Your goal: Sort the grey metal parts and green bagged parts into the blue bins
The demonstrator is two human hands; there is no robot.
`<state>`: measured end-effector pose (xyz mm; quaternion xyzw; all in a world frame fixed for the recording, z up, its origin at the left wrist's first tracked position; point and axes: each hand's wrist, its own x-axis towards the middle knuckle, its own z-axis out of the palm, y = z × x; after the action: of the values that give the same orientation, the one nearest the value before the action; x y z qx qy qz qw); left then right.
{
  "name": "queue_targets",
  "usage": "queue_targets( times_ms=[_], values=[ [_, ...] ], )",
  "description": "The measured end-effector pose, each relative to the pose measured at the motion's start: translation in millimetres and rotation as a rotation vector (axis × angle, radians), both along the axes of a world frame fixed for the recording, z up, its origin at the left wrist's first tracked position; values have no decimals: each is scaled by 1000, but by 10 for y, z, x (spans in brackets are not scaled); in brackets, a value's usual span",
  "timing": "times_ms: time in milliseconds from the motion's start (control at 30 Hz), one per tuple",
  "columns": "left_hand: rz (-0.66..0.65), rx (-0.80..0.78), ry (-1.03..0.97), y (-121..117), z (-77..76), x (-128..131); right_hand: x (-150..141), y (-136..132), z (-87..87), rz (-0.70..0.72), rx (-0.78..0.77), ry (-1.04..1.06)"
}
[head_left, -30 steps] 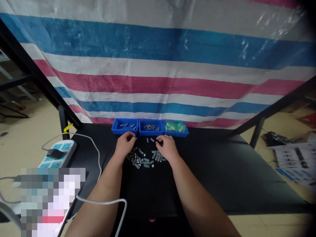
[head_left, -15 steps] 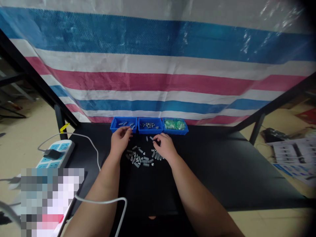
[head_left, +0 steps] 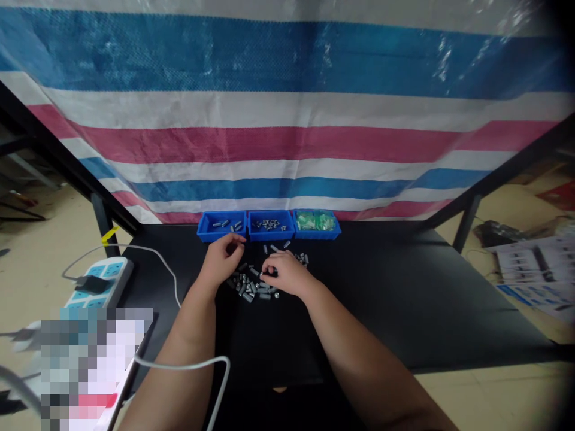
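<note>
My left hand point(head_left: 222, 258) hovers just in front of the left blue bin point(head_left: 207, 234), its thumb and fingers a little apart and nothing visible between them. Inside that bin lie several small grey metal cylinders point(head_left: 225, 223). My right hand point(head_left: 285, 272) reaches over the loose pile on the table, thumb and index finger pinched at a small shiny metal piece point(head_left: 261, 275). Grey cylinders and silver bits point(head_left: 248, 296) are heaped between and below the hands. Part of the pile is hidden behind my right hand. A few single cylinders point(head_left: 287, 244) lie near the bins.
The middle blue bin point(head_left: 271, 235) contains small silver parts; the right bin point(head_left: 317, 233) holds green-tinted plastic packets. At the left are a power strip point(head_left: 119, 269), a white cable point(head_left: 179, 366) across my left forearm and a blurred-out screen. Striped sheeting point(head_left: 269, 143) hangs behind the black table point(head_left: 381, 299).
The cylinder at my left fingertips is gone from them, and the left bin shows another cylinder near its front. My right hand has moved left and nearer, onto the pile.
</note>
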<state>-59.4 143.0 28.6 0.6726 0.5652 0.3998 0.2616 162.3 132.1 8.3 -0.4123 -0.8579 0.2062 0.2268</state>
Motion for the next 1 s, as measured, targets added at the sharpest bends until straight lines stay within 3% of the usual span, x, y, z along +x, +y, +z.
queue_targets(
  times_ms=[133,233,333,500,700,933,1000],
  values=[
    [-205,-129,177,-52,11,-29,-8,2,10,9,-28,-2],
    [-241,-207,256,-91,32,-35,-35,-6,28,16,-24,0],
    [-226,-222,343,-104,50,-22,-45,-6,41,-25,-6,33],
    [-178,-219,470,-63,-20,-5,2,13,64,-251,11,145],
    [-99,-225,497,-42,-102,2,42,37,34,-352,-85,212],
    [-12,-194,407,-30,-104,-5,-67,120,43,-427,6,656],
    [12,-159,364,-10,-125,-12,-66,145,21,-450,19,689]
  ],
)
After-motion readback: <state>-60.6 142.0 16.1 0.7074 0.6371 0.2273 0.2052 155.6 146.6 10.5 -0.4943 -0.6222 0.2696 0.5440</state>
